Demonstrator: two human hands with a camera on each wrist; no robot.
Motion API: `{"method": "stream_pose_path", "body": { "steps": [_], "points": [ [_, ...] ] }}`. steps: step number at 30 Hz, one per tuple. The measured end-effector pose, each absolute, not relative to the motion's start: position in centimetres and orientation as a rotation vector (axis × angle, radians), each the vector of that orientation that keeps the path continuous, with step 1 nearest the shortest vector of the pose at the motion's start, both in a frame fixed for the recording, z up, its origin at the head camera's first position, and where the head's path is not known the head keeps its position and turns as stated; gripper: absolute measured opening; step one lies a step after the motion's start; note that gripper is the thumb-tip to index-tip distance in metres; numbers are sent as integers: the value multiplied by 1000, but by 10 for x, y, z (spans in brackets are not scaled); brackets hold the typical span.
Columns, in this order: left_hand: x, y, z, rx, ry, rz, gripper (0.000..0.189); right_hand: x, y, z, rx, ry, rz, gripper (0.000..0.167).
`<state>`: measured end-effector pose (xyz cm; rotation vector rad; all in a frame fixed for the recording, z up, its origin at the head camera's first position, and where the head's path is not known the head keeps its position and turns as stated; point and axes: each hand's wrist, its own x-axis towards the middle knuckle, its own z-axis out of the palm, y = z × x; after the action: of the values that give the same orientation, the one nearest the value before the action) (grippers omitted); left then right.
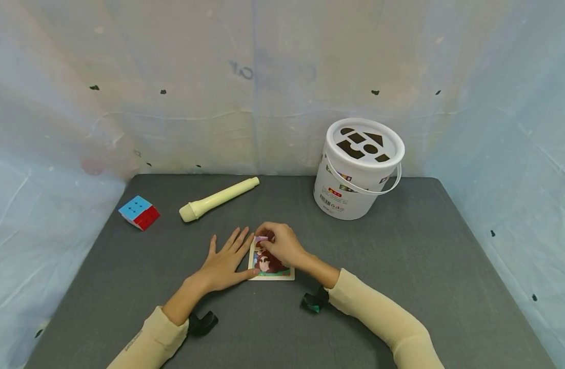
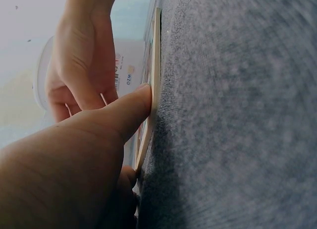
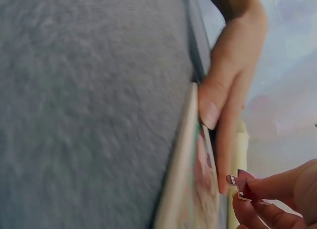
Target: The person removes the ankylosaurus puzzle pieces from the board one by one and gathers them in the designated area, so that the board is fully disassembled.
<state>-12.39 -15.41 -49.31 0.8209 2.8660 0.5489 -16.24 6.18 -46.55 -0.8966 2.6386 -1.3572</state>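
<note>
While the right grip (image 1: pixel 283 246) pinches a piece (image 3: pixel 243 183), left grip (image 1: pixel 222 267) splayed, cube (image 1: pixel 139 212), rod (image 1: pixel 220 199) and bucket (image 1: pixel 356 171) sit beyond.

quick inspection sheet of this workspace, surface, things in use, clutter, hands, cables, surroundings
Surface: grey tabletop
Job's things: picture board lying on the tabletop; small reddish piece, off the board
Clutter: blue-and-red cube, pale yellow microphone-shaped object, white lidded bucket
Hands: left hand spread, thumb on the board; right hand pinches the piece over the board
Cables: nothing seen
Surroundings: pale sheeting with small dark marks, behind and at both sides
</note>
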Motion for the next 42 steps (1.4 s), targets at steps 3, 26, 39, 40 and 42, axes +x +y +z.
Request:
{"method": "stream_pose_path", "body": {
  "steps": [3,26,39,40,42],
  "points": [
    [-125,-154,-495,827,2868,555,93,-164,73,-462,-873,2645,-1423,13],
    [-124,-153,-493,827,2875,577,94,-166,150,-467,-618,2624,-1431,12],
    [-124,-152,-491,799,2861,506,94,-165,152,-473,-633,2660,-1359,15],
    [-124,-152,-491,799,2860,504,94,-165,152,-473,-641,2674,-1342,16],
    [-125,-153,-492,801,2862,500,94,-164,152,-473,-656,2705,-1306,17]
  ]
}}
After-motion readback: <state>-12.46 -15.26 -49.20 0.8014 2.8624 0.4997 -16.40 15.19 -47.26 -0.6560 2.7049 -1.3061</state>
